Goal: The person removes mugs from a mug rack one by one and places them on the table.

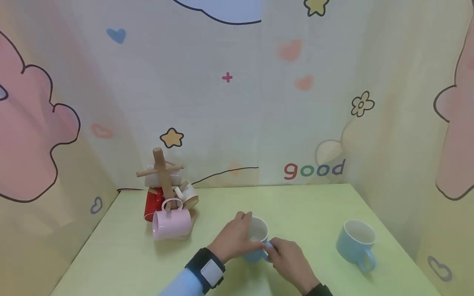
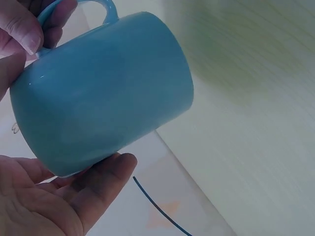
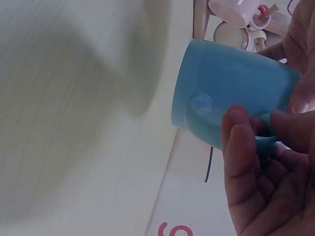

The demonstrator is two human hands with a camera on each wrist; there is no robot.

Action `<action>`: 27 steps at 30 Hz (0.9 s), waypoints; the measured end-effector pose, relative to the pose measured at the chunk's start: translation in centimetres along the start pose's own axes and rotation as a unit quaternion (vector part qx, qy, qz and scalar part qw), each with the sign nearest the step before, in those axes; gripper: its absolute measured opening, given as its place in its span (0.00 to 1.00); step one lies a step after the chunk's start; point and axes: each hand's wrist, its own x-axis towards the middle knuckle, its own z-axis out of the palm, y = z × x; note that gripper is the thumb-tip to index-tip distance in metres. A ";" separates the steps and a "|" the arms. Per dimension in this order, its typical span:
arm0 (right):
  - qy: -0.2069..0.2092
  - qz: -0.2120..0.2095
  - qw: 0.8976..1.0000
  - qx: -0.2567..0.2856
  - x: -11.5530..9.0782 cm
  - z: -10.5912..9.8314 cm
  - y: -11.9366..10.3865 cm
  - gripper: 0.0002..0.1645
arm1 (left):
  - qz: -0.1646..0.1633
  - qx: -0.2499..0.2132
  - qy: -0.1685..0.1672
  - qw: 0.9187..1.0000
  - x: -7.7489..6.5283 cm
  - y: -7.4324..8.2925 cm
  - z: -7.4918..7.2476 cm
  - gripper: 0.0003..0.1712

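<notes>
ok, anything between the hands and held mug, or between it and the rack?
Nothing before the held mug: right hand pinches its handle, left hand holds it. Toward the rack: the left hand itself, then the pink mug hanging on its near side.

From where I'm standing I count one wooden mug rack (image 1: pixel 163 176), four mugs (image 1: pixel 171 226) on it, plus two blue mugs (image 1: pixel 349 246) and two hands (image 1: pixel 290 260) right of it.

Booth-like workspace, kind of building unclear: a pale yellow-green bench (image 1: pixel 111 255) enclosed on three sides by walls (image 1: pixel 207 111) printed with cartoon hearts (image 1: pixel 116 35), stars (image 1: pixel 172 138) and "good" (image 1: pixel 323 170).
</notes>
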 end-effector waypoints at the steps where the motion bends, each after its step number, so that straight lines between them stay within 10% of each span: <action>1: -0.001 0.003 1.000 0.002 0.2 0.0 -0.1 0.15 | -0.003 -0.003 -0.002 1.000 -0.1 -0.2 -0.2 0.55; 12: 0.028 0.134 0.991 -0.012 1.0 -1.6 1.4 0.11 | -0.089 0.064 0.003 0.994 -2.2 -3.6 -2.5 0.55; 27: 0.067 0.160 0.983 -0.067 2.0 -3.7 5.5 0.15 | -0.158 0.062 0.003 0.986 -7.0 -7.2 -5.8 0.50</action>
